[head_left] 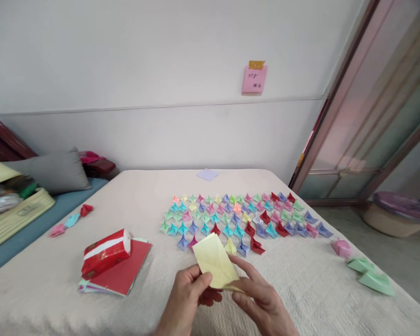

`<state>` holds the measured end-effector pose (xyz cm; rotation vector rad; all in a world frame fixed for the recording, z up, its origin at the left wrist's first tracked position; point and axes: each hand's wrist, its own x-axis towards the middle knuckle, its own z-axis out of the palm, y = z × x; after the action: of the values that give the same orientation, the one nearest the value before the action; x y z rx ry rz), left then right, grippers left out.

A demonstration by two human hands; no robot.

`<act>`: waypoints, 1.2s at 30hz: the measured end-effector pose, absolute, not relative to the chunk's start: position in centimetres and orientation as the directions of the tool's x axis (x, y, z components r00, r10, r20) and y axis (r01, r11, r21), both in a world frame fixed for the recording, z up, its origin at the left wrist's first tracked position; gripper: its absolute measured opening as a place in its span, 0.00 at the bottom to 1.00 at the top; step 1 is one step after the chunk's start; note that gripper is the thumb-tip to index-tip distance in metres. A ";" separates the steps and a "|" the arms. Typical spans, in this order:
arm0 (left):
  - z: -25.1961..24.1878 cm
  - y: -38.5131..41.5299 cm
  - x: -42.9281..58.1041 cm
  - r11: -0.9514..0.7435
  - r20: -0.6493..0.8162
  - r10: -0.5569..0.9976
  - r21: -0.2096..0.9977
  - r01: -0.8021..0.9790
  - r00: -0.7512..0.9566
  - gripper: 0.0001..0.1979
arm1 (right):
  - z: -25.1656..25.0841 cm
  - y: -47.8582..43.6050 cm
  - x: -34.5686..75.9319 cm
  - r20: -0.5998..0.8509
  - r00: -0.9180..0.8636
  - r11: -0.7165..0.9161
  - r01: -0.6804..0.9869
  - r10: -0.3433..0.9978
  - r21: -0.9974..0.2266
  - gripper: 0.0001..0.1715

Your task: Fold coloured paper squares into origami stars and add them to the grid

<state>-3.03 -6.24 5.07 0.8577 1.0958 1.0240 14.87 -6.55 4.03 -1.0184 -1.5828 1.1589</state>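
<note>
Both my hands hold a pale yellow folded paper (215,260) low in the middle of the view, above the cream tablecloth (301,284). My left hand (185,298) pinches its lower left edge with thumb and fingers. My right hand (261,298) grips its lower right corner, fingers pressed along the fold. Just beyond the paper lie several rows of small folded paper shapes (238,217) in pink, blue, green, yellow and red.
A red packet (107,252) lies on a stack of coloured paper sheets (122,275) at the left. Loose folded pieces sit at the far left (72,219) and right edge (369,275). A lilac sheet (207,174) lies at the back. A pink note (254,78) hangs on the wall.
</note>
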 end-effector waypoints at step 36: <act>4.8 -6.1 -3.0 0.104 -0.100 0.994 0.990 -0.094 0.043 0.12 | 3.4 -6.6 14.1 0.064 0.155 0.035 0.183 0.986 -0.982 0.36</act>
<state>-2.97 -6.07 4.79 1.0814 1.1573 1.1504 14.12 -6.60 3.41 -1.3738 -1.2400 0.9615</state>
